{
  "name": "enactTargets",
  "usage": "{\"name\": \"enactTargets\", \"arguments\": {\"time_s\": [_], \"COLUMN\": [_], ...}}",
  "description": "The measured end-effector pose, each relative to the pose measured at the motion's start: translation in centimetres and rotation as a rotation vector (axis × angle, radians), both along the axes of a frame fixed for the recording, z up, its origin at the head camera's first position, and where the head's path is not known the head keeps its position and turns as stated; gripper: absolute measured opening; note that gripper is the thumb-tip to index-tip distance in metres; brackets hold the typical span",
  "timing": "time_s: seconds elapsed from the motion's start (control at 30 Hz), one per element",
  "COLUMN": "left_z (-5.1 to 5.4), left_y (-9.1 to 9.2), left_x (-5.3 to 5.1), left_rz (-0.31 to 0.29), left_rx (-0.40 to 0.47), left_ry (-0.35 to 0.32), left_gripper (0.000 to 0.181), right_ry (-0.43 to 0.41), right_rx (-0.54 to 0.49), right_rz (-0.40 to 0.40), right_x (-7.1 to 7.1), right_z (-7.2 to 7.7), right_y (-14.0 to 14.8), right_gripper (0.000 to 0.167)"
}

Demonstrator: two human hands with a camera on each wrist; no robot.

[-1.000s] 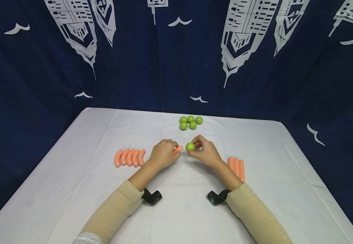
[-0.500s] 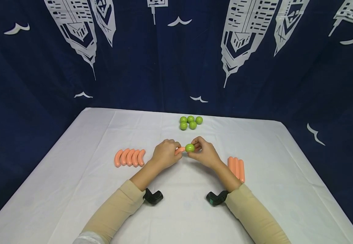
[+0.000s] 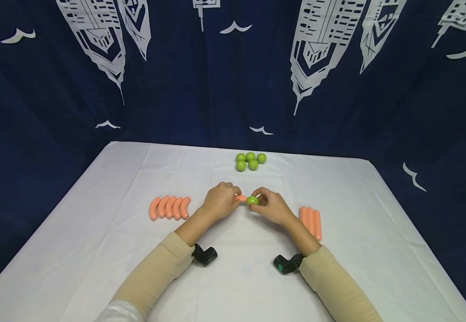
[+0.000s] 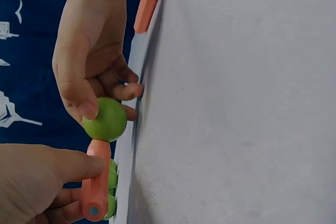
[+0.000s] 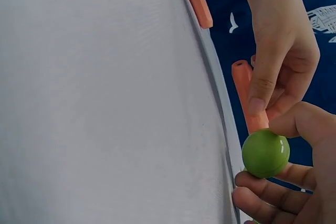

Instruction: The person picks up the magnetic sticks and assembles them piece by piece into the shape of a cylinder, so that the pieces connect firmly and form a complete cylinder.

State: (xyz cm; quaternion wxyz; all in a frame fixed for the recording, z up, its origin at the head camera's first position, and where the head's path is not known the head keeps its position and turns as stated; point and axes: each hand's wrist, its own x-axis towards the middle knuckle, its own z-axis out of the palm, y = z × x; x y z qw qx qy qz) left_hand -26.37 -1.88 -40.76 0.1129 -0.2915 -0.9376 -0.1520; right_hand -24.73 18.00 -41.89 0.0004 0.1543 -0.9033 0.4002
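Over the middle of the table, my left hand (image 3: 221, 201) pinches an orange rod (image 4: 95, 196) between thumb and fingers. A small round inset shows in the rod's free end in the left wrist view. Facing it, my right hand (image 3: 273, 208) grips a glossy green ball (image 5: 265, 153) between thumb and fingertips. The ball and the rod's other end touch, as both wrist views show. The fingers partly cover the rod, so whether it is straight or slightly curved I cannot tell.
Several curved orange pieces (image 3: 170, 208) lie in a row on the left of the white-covered table (image 3: 233, 286). Straight orange rods (image 3: 310, 222) lie side by side near my right forearm. Several green balls (image 3: 250, 161) sit at the back, before a dark blue patterned curtain (image 3: 212, 89).
A gap stood between rod and ball one second ago; now they touch. My left hand has moved slightly right, and my right hand with the ball has come slightly nearer.
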Motion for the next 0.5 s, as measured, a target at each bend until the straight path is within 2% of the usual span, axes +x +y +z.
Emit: {"name": "enactTargets", "arguments": {"time_s": [0.23,0.5], "left_z": [0.1,-0.1], "left_y": [0.2,0.3], "left_x": [-1.0,-1.9], "left_rz": [-0.072,-0.115], "left_rx": [-0.04,-0.071], "left_ry": [-0.03,0.0], "left_gripper": [0.017,0.016], "right_ry": [-0.028,-0.006], "right_rx": [-0.024,-0.011], "right_rz": [-0.014,-0.004], "right_x": [0.0,0.0], "right_z": [-0.3,-0.8], "right_y": [0.0,0.0], "right_gripper": [0.03,0.029]}}
